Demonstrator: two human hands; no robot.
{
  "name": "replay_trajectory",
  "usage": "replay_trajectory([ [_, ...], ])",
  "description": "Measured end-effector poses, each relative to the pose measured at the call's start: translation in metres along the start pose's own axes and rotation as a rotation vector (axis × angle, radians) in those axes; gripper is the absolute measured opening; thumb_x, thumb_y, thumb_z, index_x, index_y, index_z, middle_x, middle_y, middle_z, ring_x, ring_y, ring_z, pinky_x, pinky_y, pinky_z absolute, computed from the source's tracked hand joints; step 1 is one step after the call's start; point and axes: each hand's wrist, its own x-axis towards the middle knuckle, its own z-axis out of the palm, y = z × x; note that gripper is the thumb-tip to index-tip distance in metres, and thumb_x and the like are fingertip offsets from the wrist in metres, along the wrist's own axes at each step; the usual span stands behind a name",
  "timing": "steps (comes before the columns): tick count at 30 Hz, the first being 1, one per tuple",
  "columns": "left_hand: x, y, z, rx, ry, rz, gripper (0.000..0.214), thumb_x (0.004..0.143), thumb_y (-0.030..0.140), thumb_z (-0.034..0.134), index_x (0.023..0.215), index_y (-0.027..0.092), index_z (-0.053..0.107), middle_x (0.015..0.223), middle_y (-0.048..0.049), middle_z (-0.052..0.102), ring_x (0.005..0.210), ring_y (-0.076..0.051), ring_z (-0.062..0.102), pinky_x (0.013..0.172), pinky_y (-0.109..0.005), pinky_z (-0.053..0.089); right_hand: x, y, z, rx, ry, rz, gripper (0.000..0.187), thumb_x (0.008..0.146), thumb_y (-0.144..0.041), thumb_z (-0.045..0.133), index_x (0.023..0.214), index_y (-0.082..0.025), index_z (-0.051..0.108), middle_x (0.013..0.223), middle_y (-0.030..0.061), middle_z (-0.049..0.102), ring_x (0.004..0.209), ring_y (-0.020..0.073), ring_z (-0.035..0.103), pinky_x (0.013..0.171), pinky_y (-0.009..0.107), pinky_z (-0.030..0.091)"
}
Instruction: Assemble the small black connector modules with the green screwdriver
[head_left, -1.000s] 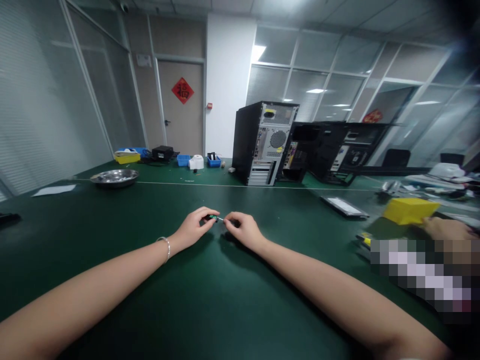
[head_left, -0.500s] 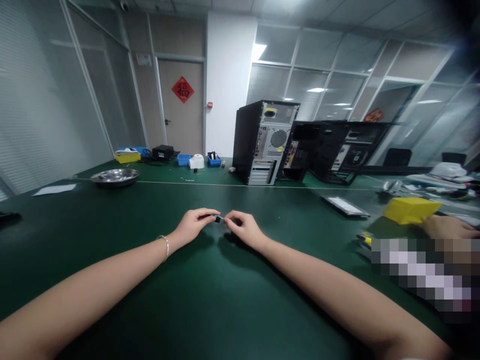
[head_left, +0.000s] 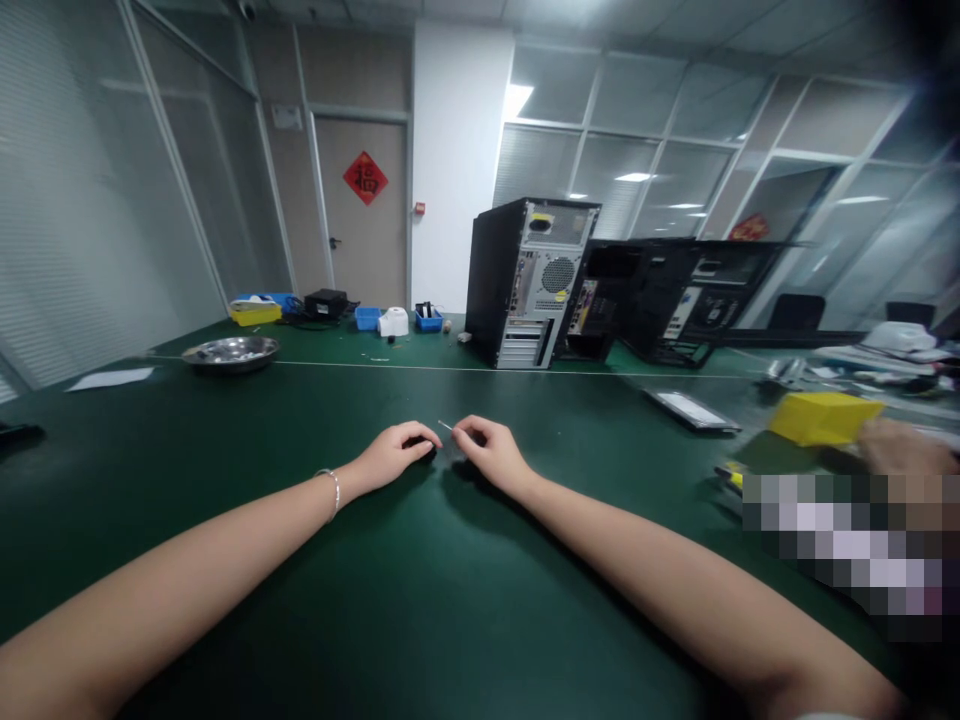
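In the head view, near the middle of the frame, our left hand lies curled on the green table, and we cannot tell if it holds anything. Just beside it, our right hand pinches a thin metal pin between its fingertips. A computer case stands above them, and a yellow box sits at the right edge.

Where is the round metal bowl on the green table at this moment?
In the head view, the metal bowl sits far left on the green table, just before the yellow tray and beyond the left hand.
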Motion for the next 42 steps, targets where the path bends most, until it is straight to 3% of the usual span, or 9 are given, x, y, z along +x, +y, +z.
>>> replay_trajectory([
  [3,-0.002,0.003,0.002,0.177,-0.116,0.098,0.022,0.093,0.025,0.051,0.091,0.02,0.072,0.095,-0.0058,0.067,0.099,-0.024,0.059,0.094,-0.038,0.044,0.0,0.0,0.0,-0.005,0.006,-0.001,0.024,0.087,-0.036,0.056,0.08,-0.017,0.069,0.07,0.0012,0.065,0.065,0.0148,0.055,0.062,0.025,0.043],
  [10,-0.005,0.004,0.006,0.28,-0.203,0.172,0.031,0.1,0.029,0.04,0.103,0.024,0.071,0.105,-0.0069,0.059,0.108,-0.025,0.053,0.1,-0.041,0.041,0.001,0.0,0.0,-0.008,0.001,0.019,0.025,0.087,-0.037,0.057,0.081,-0.017,0.07,0.068,0.0004,0.063,0.064,0.014,0.054,0.06,0.024,0.042],
  [16,-0.003,-0.001,0.006,0.249,-0.137,0.196,0.026,0.098,0.023,0.041,0.108,0.021,0.065,0.108,-0.0085,0.062,0.108,-0.025,0.054,0.101,-0.042,0.041,0.001,0.002,0.002,-0.035,-0.072,0.028,0.025,0.088,-0.037,0.057,0.081,-0.017,0.07,0.072,0.001,0.067,0.067,0.0147,0.058,0.065,0.025,0.046],
  [21,-0.004,0.001,0.008,0.256,-0.063,0.169,0.022,0.097,0.021,0.04,0.099,0.02,0.062,0.103,-0.0082,0.062,0.102,-0.025,0.056,0.095,-0.041,0.044,0.002,0.001,0.001,-0.075,-0.102,0.027,0.022,0.088,-0.036,0.058,0.083,-0.018,0.071,0.076,0.0019,0.07,0.07,0.0156,0.061,0.068,0.026,0.047],
  [25,-0.008,0.01,0.005,0.317,-0.026,0.117,0.018,0.094,0.037,0.052,0.094,0.02,0.056,0.098,-0.007,0.06,0.095,-0.025,0.056,0.088,-0.041,0.045,0.001,0.001,-0.003,-0.124,-0.185,-0.016,0.013,0.083,-0.028,0.063,0.091,-0.019,0.07,0.087,0.0021,0.072,0.079,0.0172,0.064,0.075,0.027,0.049],
  [29,-0.01,0.016,0.002,0.494,-0.085,0.078,0.041,0.082,0.057,0.065,0.094,0.02,0.054,0.102,-0.0082,0.058,0.095,-0.03,0.053,0.086,-0.045,0.043,0.0,-0.001,-0.008,-0.134,-0.303,-0.058,0.023,0.079,-0.02,0.067,0.101,-0.021,0.068,0.097,0.0013,0.073,0.087,0.0186,0.066,0.082,0.029,0.05],
  [32,-0.011,0.016,0.002,0.553,-0.116,0.089,0.041,0.082,0.057,0.064,0.093,0.02,0.054,0.1,-0.008,0.057,0.094,-0.03,0.052,0.084,-0.044,0.043,-0.001,-0.002,-0.011,-0.145,-0.348,-0.081,0.028,0.077,-0.019,0.069,0.105,-0.021,0.067,0.1,0.0016,0.073,0.09,0.0194,0.067,0.084,0.03,0.05],
  [38,-0.009,0.007,0.001,0.377,-0.099,0.132,0.029,0.086,0.044,0.065,0.104,0.021,0.06,0.101,-0.0066,0.057,0.094,-0.026,0.055,0.084,-0.04,0.046,0.0,0.0,-0.008,-0.179,-0.329,-0.092,0.024,0.078,-0.019,0.07,0.102,-0.019,0.066,0.096,0.0032,0.073,0.086,0.0192,0.066,0.08,0.03,0.05],
  [42,-0.006,0.0,-0.003,0.17,-0.05,0.083,0.032,0.082,0.035,0.069,0.11,0.021,0.063,0.096,-0.0043,0.058,0.085,-0.021,0.058,0.079,-0.035,0.048,-0.001,0.0,-0.006,-0.082,-0.218,-0.116,0.021,0.08,-0.021,0.069,0.1,-0.018,0.065,0.094,0.0032,0.07,0.085,0.0174,0.064,0.079,0.029,0.049],
])
